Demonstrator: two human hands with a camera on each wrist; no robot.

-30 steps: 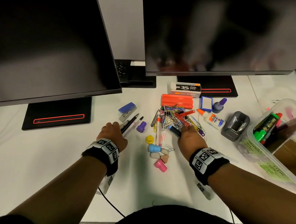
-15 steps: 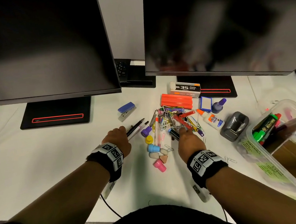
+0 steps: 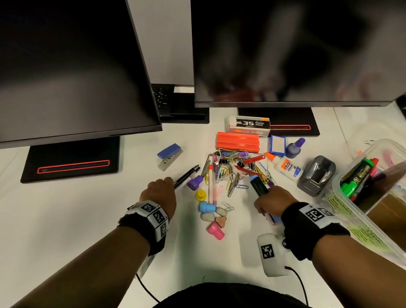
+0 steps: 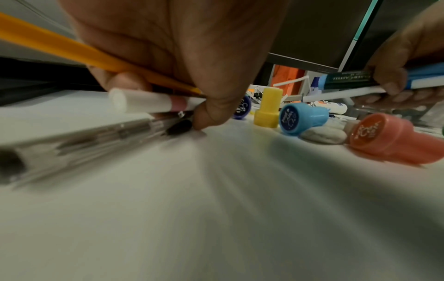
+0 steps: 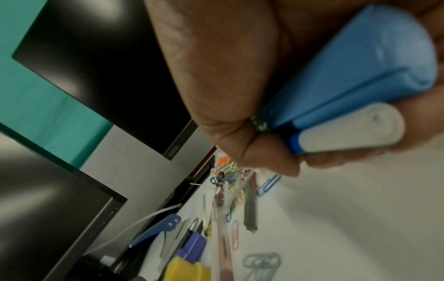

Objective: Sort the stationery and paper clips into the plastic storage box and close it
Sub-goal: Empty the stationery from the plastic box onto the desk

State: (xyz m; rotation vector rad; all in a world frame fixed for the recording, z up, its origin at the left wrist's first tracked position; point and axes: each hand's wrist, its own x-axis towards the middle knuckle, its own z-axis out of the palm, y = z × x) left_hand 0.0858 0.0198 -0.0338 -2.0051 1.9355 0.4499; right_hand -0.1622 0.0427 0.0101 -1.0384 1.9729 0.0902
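Note:
My left hand [image 3: 161,191] rests low on the desk and grips a bundle of pens [image 3: 186,175]. The left wrist view shows a yellow pencil [image 4: 60,47], a white pen [image 4: 149,102] and clear pens in its fingers [image 4: 206,114]. My right hand [image 3: 271,200] grips a blue highlighter [image 3: 257,185] together with a white pen [image 5: 348,131], just in front of the paper clip pile [image 3: 228,169]. The clear plastic storage box [image 3: 387,149] stands open at the right with a green marker [image 3: 357,177] and other markers inside.
Small stamps, purple [image 3: 195,182], yellow [image 3: 200,195], blue [image 3: 207,207] and pink [image 3: 216,231], lie between my hands. A blue stapler [image 3: 170,155], orange case [image 3: 237,141], staples box [image 3: 248,124], glue bottle [image 3: 287,167] and grey dispenser [image 3: 315,175] surround the pile. Two monitors overhang the back.
My right hand has drawn back from the pile toward me and turned, bringing the blue highlighter with it. The left hand has shifted slightly right with its pens.

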